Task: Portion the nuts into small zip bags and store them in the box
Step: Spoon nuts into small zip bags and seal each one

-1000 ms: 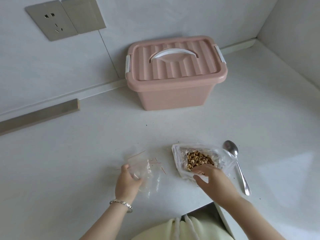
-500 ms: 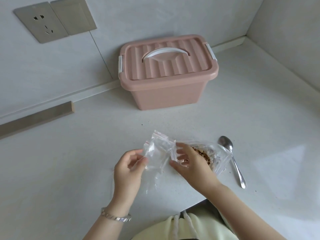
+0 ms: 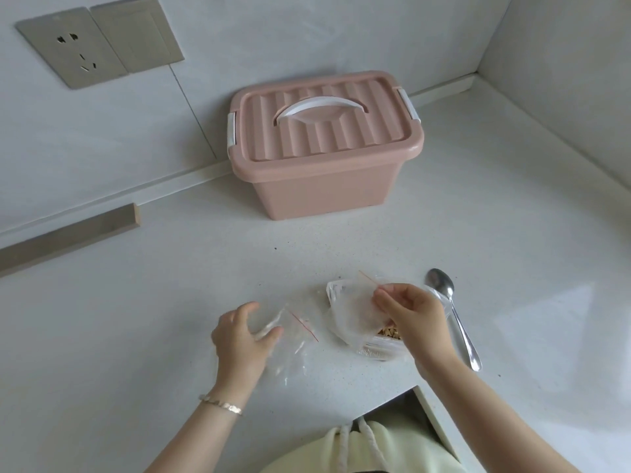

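Head view: on the white speckled counter (image 3: 136,336), the right hand (image 3: 413,319) is raised a little above the surface. Its grip pinches a small clear zip bag with a thin red strip (image 3: 355,312) between thumb and fingertips, close to the strip at the bag's upper edge. This small bag hangs in front of a large clear plastic bag (image 3: 379,349) that lies on the counter. The brown nuts (image 3: 389,333) show through the large bag just below the right hand.

The left hand (image 3: 244,336) is low over a few loose clear zip bags (image 3: 297,346) spread flat on the counter, one marked by a red strip. Its grip is curved, thumb and fingers closed round a raised fold of that plastic. A silver bracelet (image 3: 222,404) sits on the left wrist.

A metal spoon (image 3: 450,312) lies on the counter just right of the large bag, bowl pointing away from the person.

Farther back, near the wall, stands a pink plastic box (image 3: 324,186), well apart from the hands. Its ribbed pink lid (image 3: 358,131) is on, with a white handle (image 3: 321,109) folded flat and white latches at both ends.

A grey wall socket plate (image 3: 71,46) is fixed on the wall at upper left. A pale yellow-green garment (image 3: 358,448) shows at the bottom edge.
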Demonstrator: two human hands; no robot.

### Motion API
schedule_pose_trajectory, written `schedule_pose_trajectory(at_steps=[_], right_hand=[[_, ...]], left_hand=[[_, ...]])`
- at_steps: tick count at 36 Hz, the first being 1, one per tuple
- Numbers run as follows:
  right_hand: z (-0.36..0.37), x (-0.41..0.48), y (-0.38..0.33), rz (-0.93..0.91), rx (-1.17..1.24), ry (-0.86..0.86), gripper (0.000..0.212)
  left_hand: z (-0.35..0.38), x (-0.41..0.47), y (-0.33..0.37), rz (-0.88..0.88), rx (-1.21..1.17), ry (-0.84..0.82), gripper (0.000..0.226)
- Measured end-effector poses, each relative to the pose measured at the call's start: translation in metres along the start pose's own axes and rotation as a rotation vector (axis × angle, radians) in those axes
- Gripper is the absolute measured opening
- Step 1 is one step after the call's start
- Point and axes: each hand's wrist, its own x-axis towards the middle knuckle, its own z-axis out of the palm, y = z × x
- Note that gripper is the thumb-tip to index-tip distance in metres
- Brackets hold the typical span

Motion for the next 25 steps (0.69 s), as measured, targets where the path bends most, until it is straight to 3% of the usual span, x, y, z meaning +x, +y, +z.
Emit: schedule_pose_trajectory(at_steps=[3, 6, 8, 13, 17, 25], right_hand=[[-0.003, -0.006, 0.001, -0.022, -0.025, 0.010, 0.013], [-0.003, -0.012, 0.003, -0.065, -0.071, 0.041, 0.013], [-0.001, -0.017, 0.003, -0.099, -0.098, 0.056, 0.012], [0.007, -0.034, -0.004, -0.188, -0.127, 0.016, 0.012], [0.006, -0.042, -0.007, -0.237, -0.120, -0.067, 0.009], [-0.008, -0.046, -0.015, -0.177, 0.124, -0.144, 0.013]], left_hand=[[0.004, -0.013, 0.021, 0.191, 0.035, 0.044, 0.046], [-0.001, -0.037, 0.059, 0.231, -0.227, -0.133, 0.015], [-0.003, -0.049, 0.081, 0.235, -0.355, -0.232, 0.008], [0.002, -0.059, 0.113, 0.112, -0.555, -0.409, 0.027], [0.007, -0.059, 0.118, -0.025, -0.714, -0.443, 0.016], [0.003, -0.058, 0.112, -0.044, -0.839, -0.572, 0.039]])
